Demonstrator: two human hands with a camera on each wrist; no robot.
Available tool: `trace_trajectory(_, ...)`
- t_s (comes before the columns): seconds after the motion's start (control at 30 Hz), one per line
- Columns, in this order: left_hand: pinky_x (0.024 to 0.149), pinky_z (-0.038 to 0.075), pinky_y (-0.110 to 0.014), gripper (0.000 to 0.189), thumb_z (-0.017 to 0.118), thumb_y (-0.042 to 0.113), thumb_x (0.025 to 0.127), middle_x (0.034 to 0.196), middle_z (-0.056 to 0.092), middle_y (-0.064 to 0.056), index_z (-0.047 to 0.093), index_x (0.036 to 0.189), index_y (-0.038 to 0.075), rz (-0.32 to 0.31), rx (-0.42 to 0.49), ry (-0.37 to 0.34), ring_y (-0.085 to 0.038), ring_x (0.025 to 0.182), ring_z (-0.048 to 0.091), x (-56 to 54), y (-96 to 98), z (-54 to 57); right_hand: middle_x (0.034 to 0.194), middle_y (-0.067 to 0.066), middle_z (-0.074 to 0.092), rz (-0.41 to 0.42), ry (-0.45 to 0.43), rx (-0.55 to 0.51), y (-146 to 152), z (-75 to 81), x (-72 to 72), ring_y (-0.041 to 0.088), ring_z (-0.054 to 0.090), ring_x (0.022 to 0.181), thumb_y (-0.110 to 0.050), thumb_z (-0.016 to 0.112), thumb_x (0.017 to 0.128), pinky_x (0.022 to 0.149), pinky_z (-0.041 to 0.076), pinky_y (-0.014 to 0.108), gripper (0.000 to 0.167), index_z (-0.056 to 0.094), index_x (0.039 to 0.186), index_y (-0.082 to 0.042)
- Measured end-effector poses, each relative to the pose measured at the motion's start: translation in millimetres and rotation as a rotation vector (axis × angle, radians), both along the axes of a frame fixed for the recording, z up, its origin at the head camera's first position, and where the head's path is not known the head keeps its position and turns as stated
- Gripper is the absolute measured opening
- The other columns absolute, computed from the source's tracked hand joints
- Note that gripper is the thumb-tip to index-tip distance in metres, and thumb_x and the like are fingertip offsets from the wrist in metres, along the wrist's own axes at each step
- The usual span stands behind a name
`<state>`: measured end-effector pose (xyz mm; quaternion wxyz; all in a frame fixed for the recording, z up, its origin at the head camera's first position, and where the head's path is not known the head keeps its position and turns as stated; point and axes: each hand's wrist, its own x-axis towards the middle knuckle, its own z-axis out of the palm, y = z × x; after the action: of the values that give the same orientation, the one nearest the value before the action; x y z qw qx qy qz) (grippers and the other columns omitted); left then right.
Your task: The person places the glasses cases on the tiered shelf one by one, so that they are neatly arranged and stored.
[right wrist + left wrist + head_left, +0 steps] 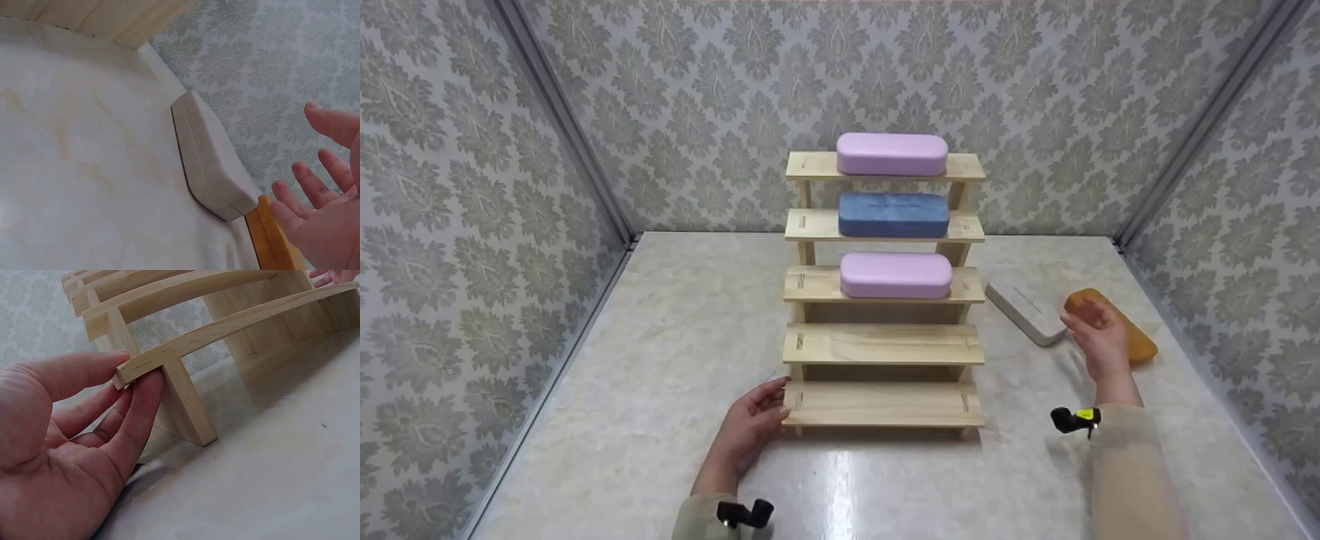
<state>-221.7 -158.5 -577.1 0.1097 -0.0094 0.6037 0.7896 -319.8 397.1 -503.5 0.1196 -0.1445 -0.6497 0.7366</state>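
My left hand (751,424) pinches the left end of the lowest shelf of a stepped wooden rack (885,405); in the left wrist view the thumb lies on top and fingers sit beneath the board (185,346). On the right, my right hand (1099,337) hovers over an orange glasses case (1140,345) with its fingers spread and nothing held. Just left of it lies a white glasses case (1027,309), flat on the table. The right wrist view shows the white case (211,157) in front of the fingers, with the orange case (273,236) partly hidden behind the hand.
The rack's upper three shelves carry a pink case (892,154), a blue case (893,215) and another pink case (895,275). Patterned wall panels (720,112) enclose the pale marbled table (682,322) at the back and both sides.
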Motion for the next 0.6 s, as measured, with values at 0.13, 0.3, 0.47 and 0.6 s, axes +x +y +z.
trace_trajectory(0.13, 0.085, 0.057, -0.023, 0.064, 0.066, -0.006, 0.091, 0.124, 0.062, -0.008, 0.044, 0.150, -0.007, -0.001, -0.014, 0.004, -0.014, 0.108, 0.064, 0.2, 0.0, 0.0, 0.107, -0.019, 0.060, -0.031, -0.062, 0.040, -1.2, -7.5, -4.0, -0.003, 0.057, 0.103, -0.004, 0.070, 0.095, 0.087, 0.051, 0.013, 0.050, 0.048, 0.139, -0.011)
trace_trajectory(0.3, 0.082, 0.056, -0.023, 0.064, 0.065, -0.005, 0.092, 0.123, 0.062, -0.005, 0.042, 0.151, -0.007, -0.004, -0.033, 0.005, -0.013, 0.105, 0.062, 1.4, -0.3, -0.2, 0.147, 0.003, 0.053, -0.025, -0.142, 0.090, -3.9, -13.1, -9.1, 0.018, 0.048, 0.139, -0.011, 0.073, 0.095, 0.120, 0.037, 0.036, 0.068, 0.039, 0.154, -0.008)
trace_trajectory(0.47, 0.081, 0.056, -0.023, 0.064, 0.066, -0.004, 0.092, 0.124, 0.063, -0.005, 0.043, 0.151, -0.006, -0.002, -0.035, -0.004, -0.014, 0.105, 0.063, 1.3, -0.1, 0.1, 0.169, 0.011, 0.027, 0.012, -0.187, 0.071, -7.1, -18.5, -12.4, 0.028, 0.024, 0.157, -0.007, 0.069, 0.097, 0.129, 0.023, 0.046, 0.078, 0.026, 0.162, -0.010)
trace_trajectory(0.6, 0.079, 0.056, -0.023, 0.064, 0.066, -0.003, 0.092, 0.125, 0.063, -0.006, 0.043, 0.151, -0.006, -0.004, -0.037, -0.007, -0.014, 0.104, 0.063, 0.9, 0.1, 0.7, 0.171, 0.011, 0.022, 0.017, -0.208, 0.130, -9.4, -24.0, -15.1, 0.027, 0.021, 0.159, -0.006, 0.069, 0.096, 0.129, 0.024, 0.043, 0.085, 0.019, 0.165, -0.010)
